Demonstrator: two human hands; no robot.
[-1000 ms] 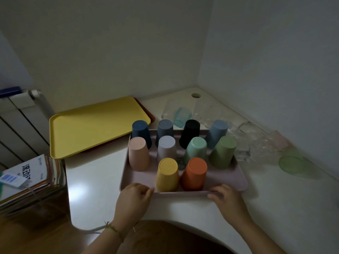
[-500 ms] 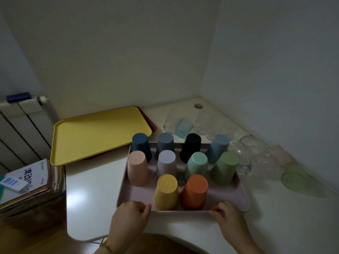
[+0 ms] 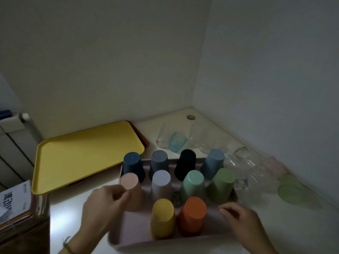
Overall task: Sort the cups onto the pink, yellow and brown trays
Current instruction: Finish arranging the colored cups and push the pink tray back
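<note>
Several opaque cups stand upside down on the pink tray [image 3: 165, 242], among them a peach cup [image 3: 136, 198], a yellow cup [image 3: 162, 217] and an orange cup [image 3: 191, 215]. My left hand [image 3: 106, 209] is raised at the peach cup's left side with its fingers loosely curled; no grip shows. My right hand [image 3: 242, 220] hovers over the tray's front right part, fingers relaxed and holding nothing. The yellow tray [image 3: 82, 158] lies at the back left on top of the brown tray [image 3: 145, 143], of which only an edge shows.
Clear glasses [image 3: 238, 162] and a translucent blue cup [image 3: 177, 142], pink cup [image 3: 275, 165] and green cup [image 3: 291, 191] lie along the right wall. A stack of books [image 3: 16, 208] sits at the left table edge, beside a radiator [image 3: 12, 143]. Walls close the corner.
Both hands have let go of the pink tray's front edge. The left hand rose to the peach cup, and the right hand lifted above the tray. The view tilted upward.
</note>
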